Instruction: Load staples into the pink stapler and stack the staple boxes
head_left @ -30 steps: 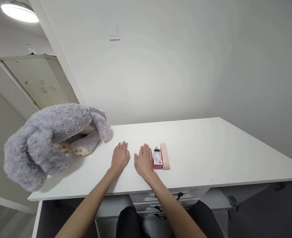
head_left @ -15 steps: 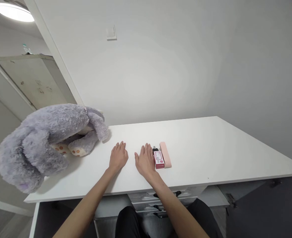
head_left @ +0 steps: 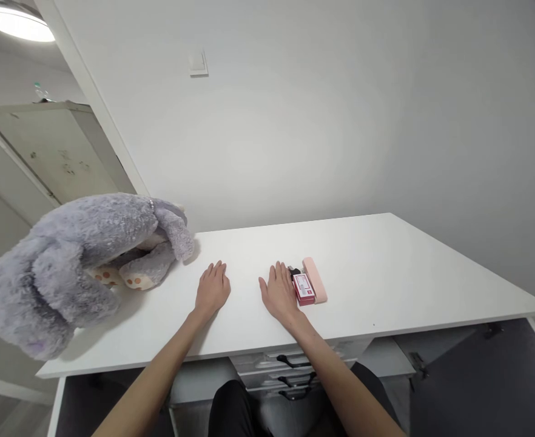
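My right hand (head_left: 280,292) lies flat on the white desk (head_left: 386,267), fingers stretched out, its outer edge against a small red and white box (head_left: 303,288). A small black piece with a metal plug end (head_left: 295,271), perhaps a USB stick, sits at the box's far end. Along the box's right side lies a long pale pink case (head_left: 315,280), slightly slanted. My left hand (head_left: 213,287) rests palm down on the desk with its fingers extended, holding nothing. To its left is a large lilac plush toy (head_left: 99,230) with spotted foot pads.
Below the desk top are drawers with black handles (head_left: 295,362) and a dark open door (head_left: 481,382) at the right. The wall behind carries a light switch (head_left: 198,63). A pale cabinet (head_left: 44,152) stands beyond the doorway at the left.
My right hand has slid rightward, and the box, the black piece and the pink case have moved right and turned slightly with it. The left hand stays by the plush toy; the view has shifted a little.
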Available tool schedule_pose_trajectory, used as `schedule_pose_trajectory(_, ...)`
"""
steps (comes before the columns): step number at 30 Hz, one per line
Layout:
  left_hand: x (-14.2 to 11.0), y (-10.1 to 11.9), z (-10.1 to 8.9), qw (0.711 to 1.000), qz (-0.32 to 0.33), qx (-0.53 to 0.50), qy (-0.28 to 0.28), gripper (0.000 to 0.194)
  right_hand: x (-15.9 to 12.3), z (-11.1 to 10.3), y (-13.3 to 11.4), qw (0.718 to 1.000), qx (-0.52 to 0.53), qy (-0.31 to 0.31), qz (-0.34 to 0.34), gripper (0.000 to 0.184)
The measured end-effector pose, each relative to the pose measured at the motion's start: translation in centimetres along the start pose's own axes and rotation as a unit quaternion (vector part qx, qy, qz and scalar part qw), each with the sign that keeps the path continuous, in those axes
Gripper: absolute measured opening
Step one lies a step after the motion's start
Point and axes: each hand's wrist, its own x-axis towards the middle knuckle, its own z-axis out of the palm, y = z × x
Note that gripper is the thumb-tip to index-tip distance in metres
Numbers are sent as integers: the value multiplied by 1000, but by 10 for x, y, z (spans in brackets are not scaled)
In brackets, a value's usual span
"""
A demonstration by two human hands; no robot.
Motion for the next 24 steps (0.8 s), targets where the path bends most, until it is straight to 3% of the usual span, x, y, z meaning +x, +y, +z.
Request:
schedule_pose_trajectory(9, 2, 0, -1, 1000, 1, -2, -4, 52, 8, -8, 38, 999, -28, -5, -15, 66)
schedule_pose_trajectory(24, 1, 1, -3, 1000, -1, 0, 1, 51, 30, -47, 144, 998, -58, 7, 24, 59)
